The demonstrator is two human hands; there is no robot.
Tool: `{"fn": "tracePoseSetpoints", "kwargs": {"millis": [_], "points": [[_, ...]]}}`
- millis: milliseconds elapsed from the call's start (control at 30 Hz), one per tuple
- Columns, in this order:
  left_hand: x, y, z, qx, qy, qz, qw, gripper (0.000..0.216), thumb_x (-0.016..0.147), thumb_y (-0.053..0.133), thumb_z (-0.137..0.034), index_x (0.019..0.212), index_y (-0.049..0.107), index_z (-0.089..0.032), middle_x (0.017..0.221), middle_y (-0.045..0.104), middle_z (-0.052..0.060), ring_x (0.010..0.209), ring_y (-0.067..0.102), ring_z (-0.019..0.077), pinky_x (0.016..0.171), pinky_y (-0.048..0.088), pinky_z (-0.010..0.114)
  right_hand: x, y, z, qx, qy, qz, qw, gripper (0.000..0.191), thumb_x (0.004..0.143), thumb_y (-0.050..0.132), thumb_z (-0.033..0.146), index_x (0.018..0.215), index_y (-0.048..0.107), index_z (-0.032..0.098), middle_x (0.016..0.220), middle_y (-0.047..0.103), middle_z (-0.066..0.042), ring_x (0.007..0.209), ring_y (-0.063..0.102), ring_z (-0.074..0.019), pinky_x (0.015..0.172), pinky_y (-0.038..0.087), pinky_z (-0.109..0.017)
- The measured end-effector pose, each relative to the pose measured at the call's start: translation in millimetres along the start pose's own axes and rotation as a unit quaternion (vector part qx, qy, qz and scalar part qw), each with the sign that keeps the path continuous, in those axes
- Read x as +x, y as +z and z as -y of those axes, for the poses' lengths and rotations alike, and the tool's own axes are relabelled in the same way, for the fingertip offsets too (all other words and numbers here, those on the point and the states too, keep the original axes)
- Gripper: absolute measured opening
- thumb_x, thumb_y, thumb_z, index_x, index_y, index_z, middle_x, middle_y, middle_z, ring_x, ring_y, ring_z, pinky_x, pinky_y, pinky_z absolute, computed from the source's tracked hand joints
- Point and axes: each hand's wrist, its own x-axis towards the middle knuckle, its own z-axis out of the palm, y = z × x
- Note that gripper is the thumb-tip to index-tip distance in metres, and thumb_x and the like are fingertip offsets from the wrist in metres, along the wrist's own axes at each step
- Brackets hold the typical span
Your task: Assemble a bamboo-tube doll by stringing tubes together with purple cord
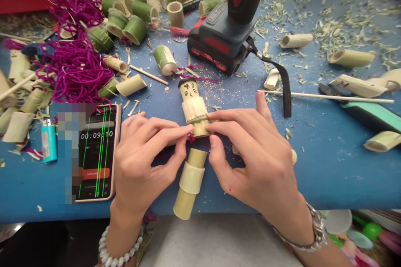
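A bamboo figure [196, 109] with a dark cap, drawn black marks and a carved pale collar lies on the blue table between my hands. My left hand [150, 150] pinches a short purple string end [191, 137] at the figure's lower left side. Against its right side press the fingertips of my right hand [250, 154], steadying it, with the thumb lower by its base. Just below, apart from both hands, lies a bamboo tube [182, 204] with a pale ring [191, 177] around its middle.
A cordless drill [219, 29] with a black strap stands behind the figure. To the left are a phone [97, 154] with a running timer, a blue lighter [49, 142] and tangled purple string [77, 64]. Bamboo pieces [135, 29], a thin stick [328, 96] and a teal-handled tool [372, 114] lie around.
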Motion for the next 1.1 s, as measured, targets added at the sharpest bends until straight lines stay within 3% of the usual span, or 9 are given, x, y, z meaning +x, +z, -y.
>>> {"fn": "tracePoseSetpoints", "kwargs": {"millis": [433,1100], "points": [[1.0,-2.5,-4.2,-0.021,-0.019,0.002,1.0,0.028,0.092,0.07,-0.018,0.11,0.065,-0.039,0.095,0.078,-0.007,0.077,0.069,0.0194,0.112,0.047,0.059,-0.5,-0.8,-1.3,0.001,0.001,0.004,1.0,0.012,0.095,0.057,0.013,0.092,0.066,0.018,0.102,0.077,-0.007,0.092,0.073,-0.0205,0.124,0.039,-0.06],[2.4,-1.7,-3.2,0.013,-0.019,0.007,1.0,0.023,0.093,0.072,-0.023,0.108,0.066,-0.039,0.094,0.077,-0.006,0.087,0.071,0.0228,0.109,0.049,0.061,-1.0,-1.5,-2.1,-0.001,-0.005,0.005,1.0,0.011,0.094,0.057,0.013,0.092,0.065,0.02,0.103,0.076,-0.007,0.094,0.073,-0.0212,0.123,0.04,-0.062]]}}
